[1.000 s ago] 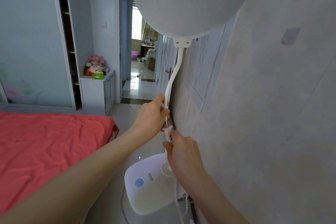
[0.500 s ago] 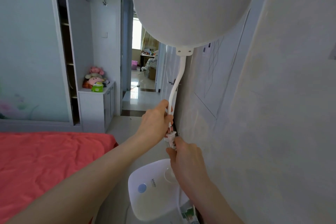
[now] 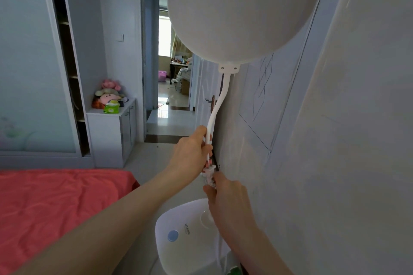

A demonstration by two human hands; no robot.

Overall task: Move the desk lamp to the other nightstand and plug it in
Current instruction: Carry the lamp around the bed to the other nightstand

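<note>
I hold a white desk lamp in the air close to the right-hand wall. Its round head (image 3: 241, 11) fills the top of the view, and its bent white neck (image 3: 218, 105) runs down to a white base (image 3: 185, 236) with a blue button. My left hand (image 3: 190, 154) grips the lower neck. Just below it, my right hand (image 3: 225, 196) pinches the white plug (image 3: 209, 174) of the lamp's cord. The cord hangs down past the base. No nightstand is in view.
A bed with a red cover (image 3: 55, 207) lies at the left. A white cabinet (image 3: 111, 131) with plush toys stands by the wardrobe ahead. Beyond it an open doorway (image 3: 169, 100) leads to another room. The wall (image 3: 335, 140) is close on my right.
The view has tilted up a little, so the bed sits lower in frame. Lamp and both hands keep the same hold; the base has come slightly closer to me.
</note>
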